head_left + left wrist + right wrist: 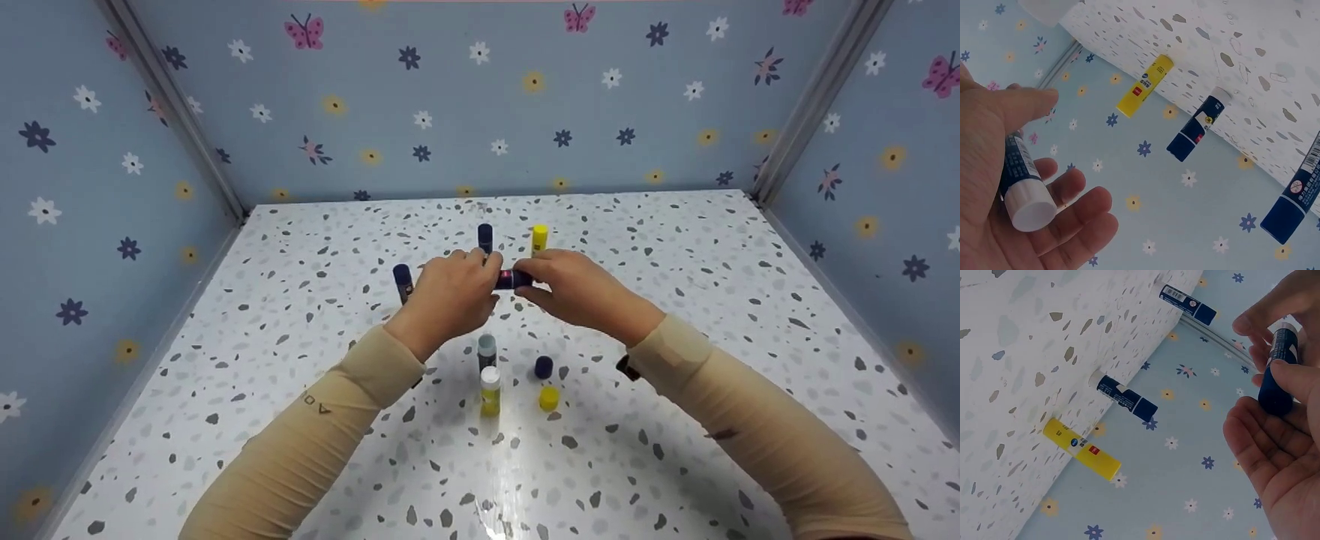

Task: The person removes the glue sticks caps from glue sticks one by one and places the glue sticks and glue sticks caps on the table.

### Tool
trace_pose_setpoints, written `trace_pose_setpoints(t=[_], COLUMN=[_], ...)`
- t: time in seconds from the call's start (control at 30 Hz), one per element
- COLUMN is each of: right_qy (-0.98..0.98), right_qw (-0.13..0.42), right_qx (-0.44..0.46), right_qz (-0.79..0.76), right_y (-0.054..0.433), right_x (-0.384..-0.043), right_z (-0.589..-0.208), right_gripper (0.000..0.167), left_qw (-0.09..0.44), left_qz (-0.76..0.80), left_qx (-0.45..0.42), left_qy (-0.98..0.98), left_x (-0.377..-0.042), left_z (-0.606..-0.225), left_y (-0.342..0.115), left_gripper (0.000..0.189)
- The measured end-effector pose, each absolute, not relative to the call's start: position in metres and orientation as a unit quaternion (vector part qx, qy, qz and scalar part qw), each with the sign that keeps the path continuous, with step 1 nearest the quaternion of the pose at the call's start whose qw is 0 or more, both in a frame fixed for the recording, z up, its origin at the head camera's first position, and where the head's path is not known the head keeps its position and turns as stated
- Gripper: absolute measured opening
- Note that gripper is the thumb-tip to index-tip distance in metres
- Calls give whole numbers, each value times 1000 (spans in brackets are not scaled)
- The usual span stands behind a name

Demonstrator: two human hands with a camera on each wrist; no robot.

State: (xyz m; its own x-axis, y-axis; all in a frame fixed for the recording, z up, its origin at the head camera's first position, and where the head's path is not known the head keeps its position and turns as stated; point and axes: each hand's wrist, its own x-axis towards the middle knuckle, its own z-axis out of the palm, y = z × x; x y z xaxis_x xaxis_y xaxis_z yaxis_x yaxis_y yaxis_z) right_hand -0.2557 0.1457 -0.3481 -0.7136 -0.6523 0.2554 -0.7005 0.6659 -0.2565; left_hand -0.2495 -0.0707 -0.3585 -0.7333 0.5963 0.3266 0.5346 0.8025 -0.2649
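Note:
Above the table my two hands hold one dark blue glue stick [508, 280] lying level between them. The left hand [452, 296] grips its body; in the left wrist view its white base [1031, 209] points out of the palm. At the other end my right hand [581, 289] pinches the dark blue cap [1276, 396] between thumb and fingers. The cap looks seated on the body. Just beyond the hands stand a capped blue glue stick [485, 235] and a yellow glue stick [539, 238]. Another blue glue stick [403, 279] stands left of the left hand.
Nearer me stand a blue glue stick without its cap [487, 356] and a yellow one with a white top [490, 397]. To their right lie a loose blue cap [544, 367] and a yellow cap [549, 398]. Flowered panels [450, 97] enclose the speckled table [315, 450].

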Motion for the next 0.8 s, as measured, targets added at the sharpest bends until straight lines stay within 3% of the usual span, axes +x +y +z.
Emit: trace_pose_setpoints(t=[0.23, 0.53, 0.8], right_qy=[-898, -897, -898], right_qw=[87, 88, 81], right_qx=[391, 386, 389], right_qz=[183, 199, 189], right_y=[150, 156, 157], right_x=[-257, -255, -256], right_z=[-349, -348, -345], right_gripper=[22, 25, 26], left_qw=[238, 279, 273], left_qz=[46, 35, 9], left_qx=[-285, -300, -314], left_qy=[-927, -912, -909], left_x=[-256, -261, -264], left_z=[-361, -366, -367], left_y=[-58, -51, -51], left_gripper=[17, 23, 21])
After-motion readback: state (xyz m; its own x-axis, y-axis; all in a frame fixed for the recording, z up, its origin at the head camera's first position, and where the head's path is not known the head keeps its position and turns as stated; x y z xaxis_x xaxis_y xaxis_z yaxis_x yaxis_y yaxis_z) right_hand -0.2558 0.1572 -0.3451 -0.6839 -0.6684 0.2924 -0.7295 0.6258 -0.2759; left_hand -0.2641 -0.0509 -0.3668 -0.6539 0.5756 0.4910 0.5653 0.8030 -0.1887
